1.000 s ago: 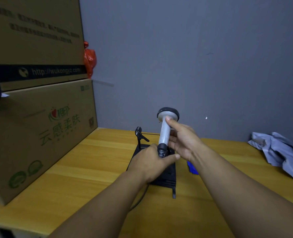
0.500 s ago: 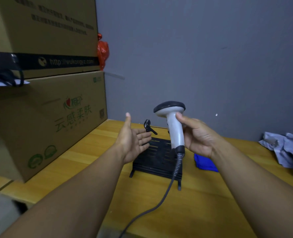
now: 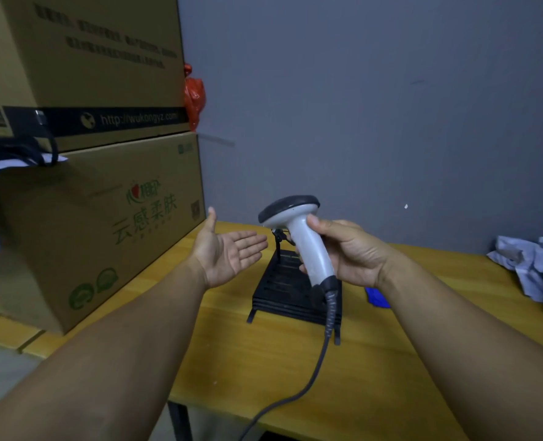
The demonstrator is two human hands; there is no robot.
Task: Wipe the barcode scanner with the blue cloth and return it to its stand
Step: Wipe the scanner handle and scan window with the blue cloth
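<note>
My right hand (image 3: 349, 253) grips the grey handle of the barcode scanner (image 3: 302, 230), holding it upright above the table with its dark head at the top. Its black cable (image 3: 324, 342) hangs down over the table's front edge. My left hand (image 3: 228, 249) is open, palm up, just left of the scanner and not touching it. The black stand (image 3: 282, 291) sits on the wooden table (image 3: 263, 377) below and behind the scanner, with its thin holder arm rising at the back. The blue cloth (image 3: 376, 297) lies on the table, mostly hidden behind my right wrist.
Two stacked cardboard boxes (image 3: 88, 192) stand on the left of the table against a grey wall. A red plastic bag (image 3: 194, 97) sits behind them. A crumpled grey cloth (image 3: 531, 268) lies at the far right.
My left hand let go of the scanner's lower end and opened to the left, palm up. My right hand now holds the scanner alone, lifted clear of the stand.
</note>
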